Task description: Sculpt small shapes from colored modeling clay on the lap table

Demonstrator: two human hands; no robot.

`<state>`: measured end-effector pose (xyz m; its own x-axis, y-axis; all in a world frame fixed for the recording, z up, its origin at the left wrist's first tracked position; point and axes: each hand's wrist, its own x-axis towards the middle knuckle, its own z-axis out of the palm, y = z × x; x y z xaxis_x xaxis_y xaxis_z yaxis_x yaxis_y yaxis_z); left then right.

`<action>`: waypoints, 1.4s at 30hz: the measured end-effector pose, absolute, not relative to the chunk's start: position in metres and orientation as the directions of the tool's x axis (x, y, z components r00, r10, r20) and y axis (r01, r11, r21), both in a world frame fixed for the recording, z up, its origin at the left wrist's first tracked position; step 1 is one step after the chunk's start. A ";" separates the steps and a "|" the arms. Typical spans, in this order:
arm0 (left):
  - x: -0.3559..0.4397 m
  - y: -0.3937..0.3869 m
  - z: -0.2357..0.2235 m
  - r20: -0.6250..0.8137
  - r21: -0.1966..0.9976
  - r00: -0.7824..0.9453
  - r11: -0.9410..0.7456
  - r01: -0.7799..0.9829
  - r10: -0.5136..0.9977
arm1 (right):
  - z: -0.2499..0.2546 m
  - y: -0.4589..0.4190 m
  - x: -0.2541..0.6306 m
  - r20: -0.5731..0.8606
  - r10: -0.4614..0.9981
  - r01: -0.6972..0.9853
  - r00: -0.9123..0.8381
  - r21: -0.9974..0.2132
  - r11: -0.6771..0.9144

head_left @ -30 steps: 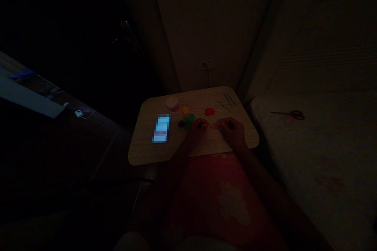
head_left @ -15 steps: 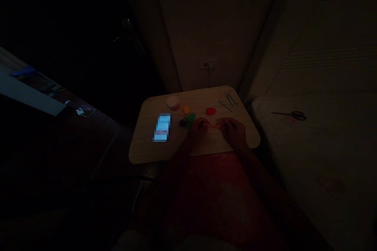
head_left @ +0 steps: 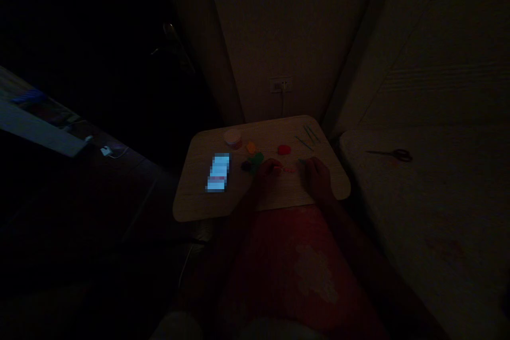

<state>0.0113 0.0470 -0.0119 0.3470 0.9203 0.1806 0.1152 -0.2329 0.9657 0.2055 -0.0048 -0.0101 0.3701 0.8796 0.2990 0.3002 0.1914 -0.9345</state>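
Observation:
A thin pink-red strip of modelling clay (head_left: 289, 169) lies on the wooden table top (head_left: 207, 191) between my hands. My left hand (head_left: 268, 174) sits just left of the strip, its fingertips close to the strip's end. My right hand (head_left: 317, 178) rests to the right, apart from the strip. Dimness hides what either hand's fingers do. Beyond them lie a red clay lump (head_left: 284, 150), an orange lump (head_left: 251, 147), a green lump (head_left: 257, 160) and a dark lump (head_left: 246, 166). A white tub (head_left: 232, 138) stands behind these.
Thin teal sticks (head_left: 306, 137) lie at the table's far right. A lit, pixelated phone (head_left: 218, 172) lies on the left side. Scissors (head_left: 394, 155) rest on a pale bed surface to the right. A wall socket (head_left: 281, 85) sits above the table.
My right hand has drawn back to the right, away from the pink strip. The strip now lies on the table between my hands, with a gap on its right side.

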 end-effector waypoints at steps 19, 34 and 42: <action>0.012 0.044 -0.008 0.170 0.971 0.350 -0.218 0.100 0.921 | -0.009 -0.006 0.206 0.301 0.882 0.312 0.362 -0.931 0.190; 0.011 0.045 -0.010 0.189 0.966 0.353 -0.238 0.101 0.916 | -0.008 -0.005 0.205 0.284 0.849 0.196 0.445 -0.956 0.216; 0.012 0.045 -0.009 0.165 0.970 0.352 -0.217 0.113 0.921 | -0.013 -0.003 0.207 0.267 0.865 0.238 0.425 -0.955 0.178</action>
